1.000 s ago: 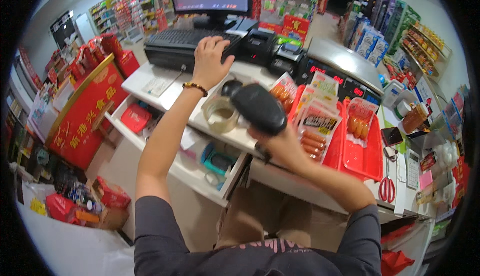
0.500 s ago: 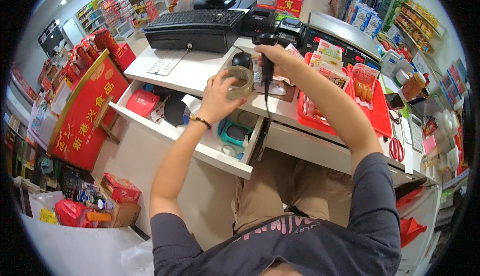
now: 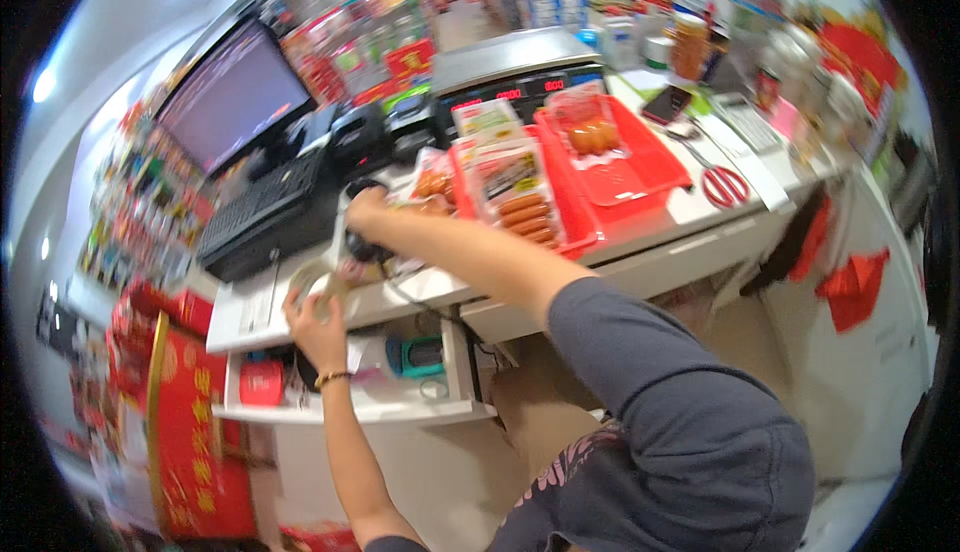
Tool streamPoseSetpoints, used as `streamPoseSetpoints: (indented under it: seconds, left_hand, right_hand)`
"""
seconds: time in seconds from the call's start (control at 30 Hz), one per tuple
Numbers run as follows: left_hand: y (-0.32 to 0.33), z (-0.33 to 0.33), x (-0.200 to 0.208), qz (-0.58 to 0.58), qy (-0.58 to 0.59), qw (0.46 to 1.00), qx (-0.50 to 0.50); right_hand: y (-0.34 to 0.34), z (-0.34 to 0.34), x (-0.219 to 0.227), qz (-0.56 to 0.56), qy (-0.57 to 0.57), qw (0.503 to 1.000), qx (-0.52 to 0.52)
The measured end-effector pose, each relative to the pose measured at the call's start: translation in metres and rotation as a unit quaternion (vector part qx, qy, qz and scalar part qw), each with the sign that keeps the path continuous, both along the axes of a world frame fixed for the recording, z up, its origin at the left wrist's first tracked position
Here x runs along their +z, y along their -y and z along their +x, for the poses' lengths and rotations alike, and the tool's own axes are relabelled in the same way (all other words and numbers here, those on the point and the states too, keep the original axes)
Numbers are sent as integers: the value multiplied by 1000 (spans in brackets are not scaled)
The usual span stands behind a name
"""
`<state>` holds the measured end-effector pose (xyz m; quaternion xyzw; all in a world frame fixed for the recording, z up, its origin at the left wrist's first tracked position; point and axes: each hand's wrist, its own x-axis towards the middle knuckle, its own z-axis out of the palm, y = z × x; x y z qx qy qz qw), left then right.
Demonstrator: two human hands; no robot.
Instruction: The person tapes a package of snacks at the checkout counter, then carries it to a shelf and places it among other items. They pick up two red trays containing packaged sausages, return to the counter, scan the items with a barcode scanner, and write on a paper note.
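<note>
**Two hands at the left end of the shop table**

The left hand [image 3: 318, 324] is at the front edge of the table [image 3: 700, 217], close to its left end. Its fingers are curled around a roll of clear tape [image 3: 312, 282], which sits upright against the palm, just at the table edge. A bead bracelet [image 3: 332, 379] is on this wrist.

The right hand [image 3: 372, 220] reaches across from the right side, with the sleeve of a grey shirt on the upper arm. It is closed around a black handheld scanner [image 3: 358, 242], a little further back on the table than the tape roll. A dark cable hangs down from the scanner over the front edge. The picture is blurred here, so I cannot tell if the scanner touches the table surface.

Under the left hand an open drawer [image 3: 350, 412] stands out from the table front. Inside it lie a red box [image 3: 262, 382] on the left and a teal object [image 3: 420, 355] on the right.

Behind the hands, near the back left corner, are a black keyboard [image 3: 262, 214] and a monitor [image 3: 232, 94]. To the right of the hands, two red trays [image 3: 640, 167] hold packs of sausages [image 3: 520, 192]. Red-handled scissors [image 3: 722, 184] lie near the right end of the table.
</note>
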<state>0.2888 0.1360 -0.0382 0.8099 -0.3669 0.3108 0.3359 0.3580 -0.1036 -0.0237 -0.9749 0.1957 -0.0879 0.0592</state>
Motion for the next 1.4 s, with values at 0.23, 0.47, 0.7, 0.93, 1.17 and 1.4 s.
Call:
streamPoseSetpoints:
  seconds: [0.23, 0.47, 0.7, 0.93, 1.17, 1.4]
  left_hand:
    - [3, 26, -21, -3, -50, 998, 38]
    - [-1, 32, -27, 64, 50, 992, 98]
    - [71, -84, 34, 4, 102, 993, -60]
    - [179, -213, 59, 35, 135, 940, -312]
    - [249, -293, 59, 194, 154, 903, -350]
    - [273, -302, 45, 248, 104, 897, -352]
  right_hand:
    - [-51, -13, 22, 493, 306, 744, -331]
    - [-67, -150, 27, 371, 366, 848, 100]
    - [31, -413, 37, 295, 445, 836, 128]
    - [208, -610, -3, 21, 453, 855, -252]
    - [264, -646, -32, -32, 185, 918, -350]
    - [302, -608, -23, -86, 175, 923, -331]
